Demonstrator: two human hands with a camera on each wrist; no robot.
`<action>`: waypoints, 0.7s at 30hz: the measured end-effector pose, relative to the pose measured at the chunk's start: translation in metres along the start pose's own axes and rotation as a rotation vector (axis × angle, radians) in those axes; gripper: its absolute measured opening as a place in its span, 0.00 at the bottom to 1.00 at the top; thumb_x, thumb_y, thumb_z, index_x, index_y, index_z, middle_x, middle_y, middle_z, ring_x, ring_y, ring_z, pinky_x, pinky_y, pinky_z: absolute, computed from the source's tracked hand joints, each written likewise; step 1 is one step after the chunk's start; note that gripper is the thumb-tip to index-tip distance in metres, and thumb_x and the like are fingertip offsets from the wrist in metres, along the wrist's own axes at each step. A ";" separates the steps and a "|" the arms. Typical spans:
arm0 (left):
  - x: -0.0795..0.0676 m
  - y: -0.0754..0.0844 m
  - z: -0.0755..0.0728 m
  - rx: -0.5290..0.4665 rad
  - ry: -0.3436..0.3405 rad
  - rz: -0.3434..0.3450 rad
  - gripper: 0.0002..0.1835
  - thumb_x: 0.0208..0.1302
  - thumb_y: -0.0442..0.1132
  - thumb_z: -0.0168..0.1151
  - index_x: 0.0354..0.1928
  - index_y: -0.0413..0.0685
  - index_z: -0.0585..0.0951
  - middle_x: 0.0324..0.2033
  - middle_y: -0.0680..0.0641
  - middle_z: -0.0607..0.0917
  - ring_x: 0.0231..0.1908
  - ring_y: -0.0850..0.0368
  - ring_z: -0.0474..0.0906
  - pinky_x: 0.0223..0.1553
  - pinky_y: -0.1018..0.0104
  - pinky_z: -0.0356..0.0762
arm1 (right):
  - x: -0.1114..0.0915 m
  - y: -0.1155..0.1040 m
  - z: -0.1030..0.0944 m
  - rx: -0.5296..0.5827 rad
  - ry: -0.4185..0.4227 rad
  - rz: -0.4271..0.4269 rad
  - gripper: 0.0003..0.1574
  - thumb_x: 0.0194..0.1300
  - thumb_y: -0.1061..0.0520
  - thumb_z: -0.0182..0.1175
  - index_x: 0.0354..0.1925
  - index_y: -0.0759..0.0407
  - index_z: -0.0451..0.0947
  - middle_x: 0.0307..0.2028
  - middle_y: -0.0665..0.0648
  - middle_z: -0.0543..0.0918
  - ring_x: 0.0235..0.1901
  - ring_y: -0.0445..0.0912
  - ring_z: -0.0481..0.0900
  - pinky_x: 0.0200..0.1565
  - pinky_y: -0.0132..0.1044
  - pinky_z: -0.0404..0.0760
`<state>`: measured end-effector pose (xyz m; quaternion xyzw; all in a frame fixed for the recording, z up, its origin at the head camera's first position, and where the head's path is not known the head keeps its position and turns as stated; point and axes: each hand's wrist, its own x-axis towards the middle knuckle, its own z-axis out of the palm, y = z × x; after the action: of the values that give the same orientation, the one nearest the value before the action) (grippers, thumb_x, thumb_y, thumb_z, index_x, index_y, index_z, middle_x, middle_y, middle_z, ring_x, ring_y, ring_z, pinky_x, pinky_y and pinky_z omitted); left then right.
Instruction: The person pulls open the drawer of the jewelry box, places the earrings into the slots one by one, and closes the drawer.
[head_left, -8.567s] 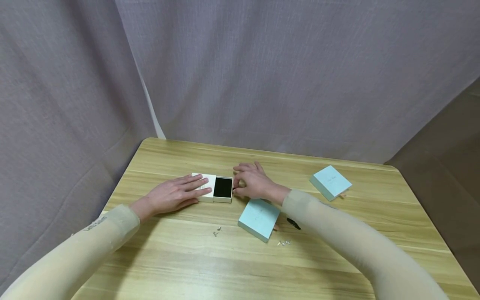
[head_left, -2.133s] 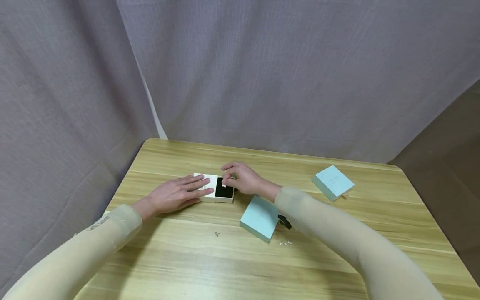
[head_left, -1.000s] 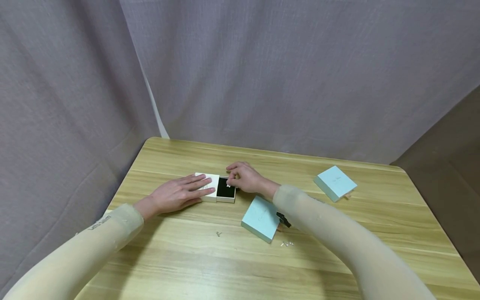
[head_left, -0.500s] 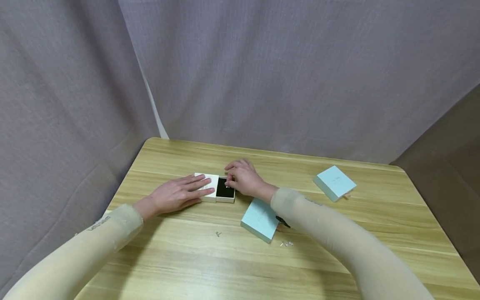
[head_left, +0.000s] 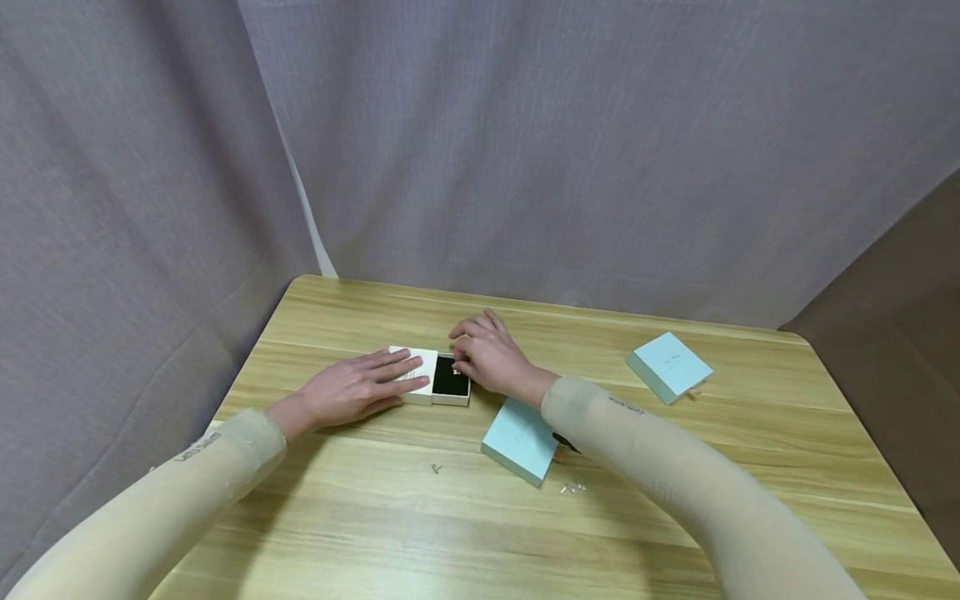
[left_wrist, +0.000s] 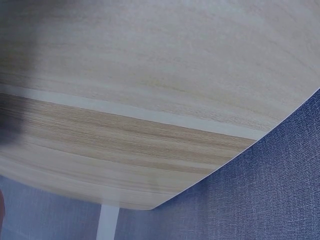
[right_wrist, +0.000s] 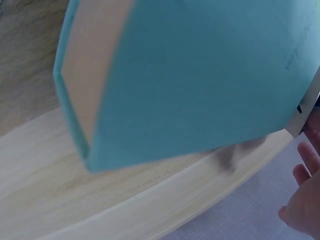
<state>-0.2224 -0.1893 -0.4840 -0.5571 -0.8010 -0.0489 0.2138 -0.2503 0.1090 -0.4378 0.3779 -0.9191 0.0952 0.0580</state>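
Observation:
My left hand [head_left: 352,387] lies with extended fingers on the white sleeve of a small drawer box [head_left: 420,393]. The drawer is partly pulled out to the right, showing a black pad [head_left: 446,383]. Over the pad's upper right, my right hand [head_left: 491,354] pinches a small silvery earring [head_left: 456,371] between thumb and fingertip; the other fingers are raised. Its contact point on the pad is hidden by the fingertips. In the right wrist view, that hand's fingers [right_wrist: 307,172] are beside the drawer's pale end [right_wrist: 300,117]. The left wrist view shows mostly tabletop.
A light blue box [head_left: 521,442] sits just under my right wrist, and another light blue box [head_left: 670,367] lies at the back right. Small silvery pieces [head_left: 573,487] lie near the first box, with more small pieces [head_left: 436,469] to its left. Curtains surround the wooden table [head_left: 360,517].
My right hand has moved from the drawer's end to over the black pad, with the earring; fewer pieces lie at the left spot. Lately its fingers shift slightly. My left hand stays put.

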 end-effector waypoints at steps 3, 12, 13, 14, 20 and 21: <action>0.000 0.000 -0.001 -0.004 -0.001 -0.002 0.30 0.73 0.45 0.69 0.75 0.50 0.78 0.72 0.40 0.78 0.71 0.42 0.76 0.72 0.48 0.74 | 0.000 -0.001 0.000 -0.014 0.003 -0.009 0.09 0.70 0.55 0.74 0.32 0.53 0.87 0.60 0.55 0.85 0.66 0.55 0.76 0.80 0.68 0.54; 0.002 0.001 0.000 -0.008 0.002 0.003 0.31 0.71 0.44 0.71 0.74 0.49 0.78 0.71 0.40 0.79 0.70 0.41 0.77 0.72 0.46 0.75 | -0.001 -0.001 -0.005 0.016 0.007 0.002 0.08 0.69 0.54 0.75 0.33 0.53 0.88 0.60 0.56 0.85 0.66 0.56 0.76 0.79 0.68 0.55; 0.003 0.001 0.000 -0.007 0.002 0.004 0.30 0.72 0.45 0.70 0.74 0.49 0.78 0.71 0.40 0.79 0.70 0.41 0.77 0.72 0.46 0.75 | -0.001 -0.001 -0.007 0.028 0.010 0.008 0.07 0.69 0.55 0.75 0.33 0.53 0.88 0.60 0.56 0.85 0.66 0.56 0.76 0.79 0.68 0.55; 0.003 0.001 0.000 -0.005 0.000 0.005 0.30 0.72 0.45 0.69 0.74 0.49 0.78 0.72 0.40 0.79 0.71 0.41 0.77 0.72 0.47 0.74 | -0.002 -0.001 -0.009 0.041 0.012 0.015 0.07 0.69 0.55 0.75 0.34 0.53 0.88 0.60 0.56 0.85 0.66 0.56 0.76 0.79 0.68 0.55; 0.003 0.000 0.001 -0.004 0.005 0.004 0.29 0.74 0.45 0.69 0.74 0.50 0.79 0.71 0.39 0.79 0.70 0.41 0.77 0.71 0.47 0.75 | -0.008 -0.004 -0.021 0.111 0.008 0.039 0.05 0.69 0.55 0.75 0.36 0.54 0.89 0.61 0.56 0.84 0.67 0.56 0.75 0.80 0.68 0.52; 0.003 0.000 0.001 -0.006 0.008 0.004 0.29 0.73 0.45 0.69 0.74 0.49 0.79 0.71 0.39 0.79 0.70 0.41 0.78 0.71 0.47 0.75 | -0.010 -0.004 -0.023 0.118 0.004 0.039 0.05 0.69 0.55 0.75 0.36 0.54 0.89 0.61 0.56 0.84 0.67 0.56 0.75 0.80 0.67 0.51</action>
<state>-0.2239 -0.1863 -0.4835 -0.5590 -0.7989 -0.0529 0.2153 -0.2395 0.1175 -0.4169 0.3625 -0.9190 0.1513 0.0355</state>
